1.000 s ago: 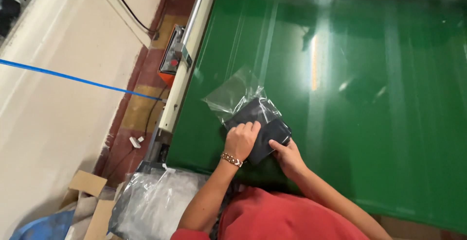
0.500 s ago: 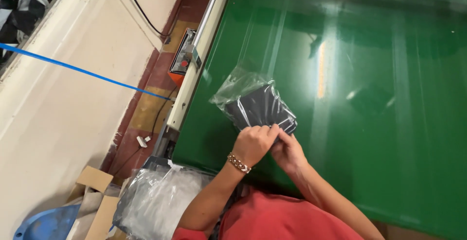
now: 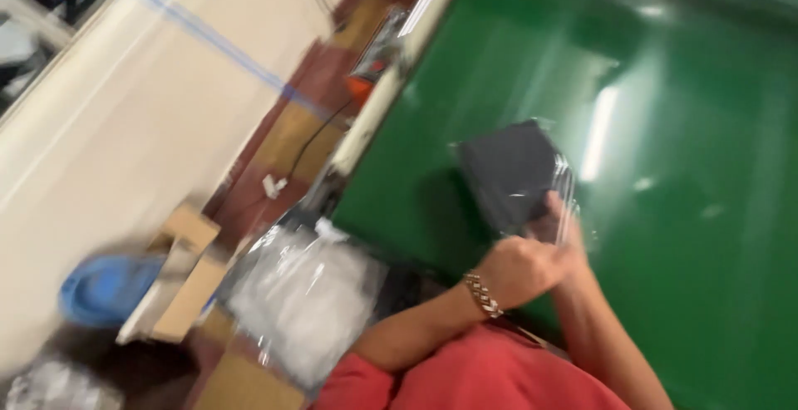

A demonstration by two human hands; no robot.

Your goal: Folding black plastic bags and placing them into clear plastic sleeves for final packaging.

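A dark folded cloth item sealed in a clear plastic bag (image 3: 509,169) is held tilted just above the green table (image 3: 682,235), casting a shadow to its left. My left hand (image 3: 522,270), with a metal bracelet at the wrist, grips the bag's near edge. My right hand (image 3: 564,217) is partly hidden behind the left, its fingers on the bag's lower right corner. The whole view is motion-blurred.
A heap of clear plastic bags (image 3: 301,304) lies at the table's near left corner. On the floor are cardboard pieces (image 3: 179,281) and a blue object (image 3: 101,289). An orange device (image 3: 366,86) with a cable sits at the table's left edge.
The bagged item has been lifted off the table and turned upright in both hands. The camera has swung left and closer, bringing more of the floor into view.
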